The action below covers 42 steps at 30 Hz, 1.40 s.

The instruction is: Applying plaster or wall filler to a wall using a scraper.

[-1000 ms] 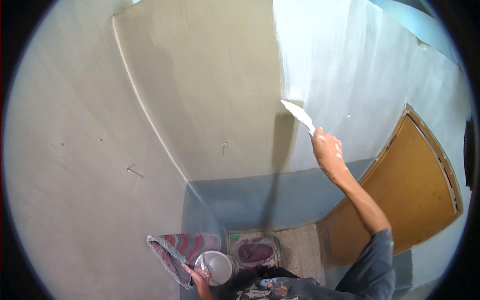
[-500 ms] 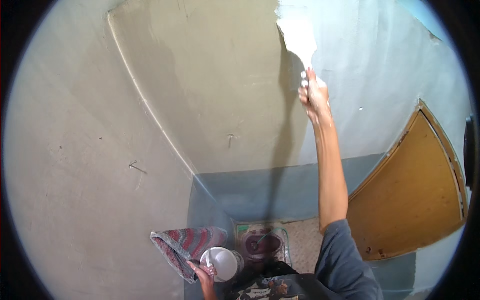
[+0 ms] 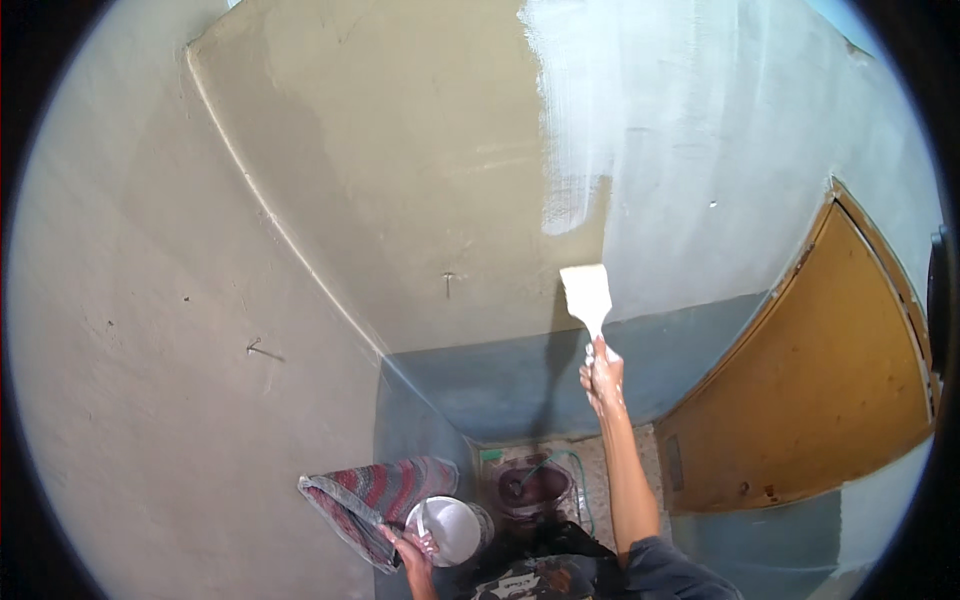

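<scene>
My right hand (image 3: 602,378), smeared with white, is shut on the handle of a wide flat brush (image 3: 586,295) loaded with white paint. The brush is at the back wall, just below a streaky white patch (image 3: 570,120) that borders the beige surface (image 3: 400,170). Low at the bottom left, my left hand (image 3: 412,550) grips a white bucket (image 3: 460,528) at its near side, by a pale strip across the rim. A red-and-grey striped cloth (image 3: 390,480) is beside that hand and the bucket.
A brown door (image 3: 800,370) stands on the right. A dark red squat toilet (image 3: 535,485) with a thin green hose is set in the floor below. A grey-blue band (image 3: 480,385) runs along the lower wall. The plain left wall (image 3: 150,400) has a hook (image 3: 255,348).
The brush went up to the top of the wall, then came down lower. A fresh white streak now covers more beige along the boundary. My left hand has barely moved.
</scene>
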{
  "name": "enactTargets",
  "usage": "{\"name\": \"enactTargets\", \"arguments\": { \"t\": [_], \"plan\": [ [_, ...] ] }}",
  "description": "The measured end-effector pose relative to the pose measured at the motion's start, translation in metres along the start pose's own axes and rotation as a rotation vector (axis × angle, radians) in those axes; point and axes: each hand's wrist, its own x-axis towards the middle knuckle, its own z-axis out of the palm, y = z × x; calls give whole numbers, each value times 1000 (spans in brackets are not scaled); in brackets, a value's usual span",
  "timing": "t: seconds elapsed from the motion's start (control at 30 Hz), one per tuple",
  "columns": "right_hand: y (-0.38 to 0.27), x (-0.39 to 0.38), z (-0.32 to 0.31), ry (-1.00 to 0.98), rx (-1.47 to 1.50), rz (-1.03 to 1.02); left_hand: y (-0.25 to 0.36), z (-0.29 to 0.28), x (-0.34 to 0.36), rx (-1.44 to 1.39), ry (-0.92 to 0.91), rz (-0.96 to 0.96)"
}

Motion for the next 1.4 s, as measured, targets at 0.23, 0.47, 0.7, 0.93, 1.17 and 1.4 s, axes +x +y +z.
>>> {"name": "enactTargets", "arguments": {
  "t": [0.23, 0.47, 0.7, 0.93, 1.17, 1.4],
  "plan": [
    [4, 20, -15, 16, -37, 6, -1, 4, -10, 40, 97, -7],
    [-50, 26, 32, 35, -180, 11, -2, 8, -10, 0, -41, 27],
    [-114, -5, 59, -111, -141, -102, 0, -1, -14, 11, -26, 71],
    [-123, -4, 64, -279, -10, -300, -3, 0, -21, -29, 73, 36],
    [-54, 36, 32, -163, -89, -67, -1, 0, -22, -50, 15, 18],
    [44, 58, -33, -12, -161, 39, -2, 16, -19, 1, 14, 11]
  ]
}}
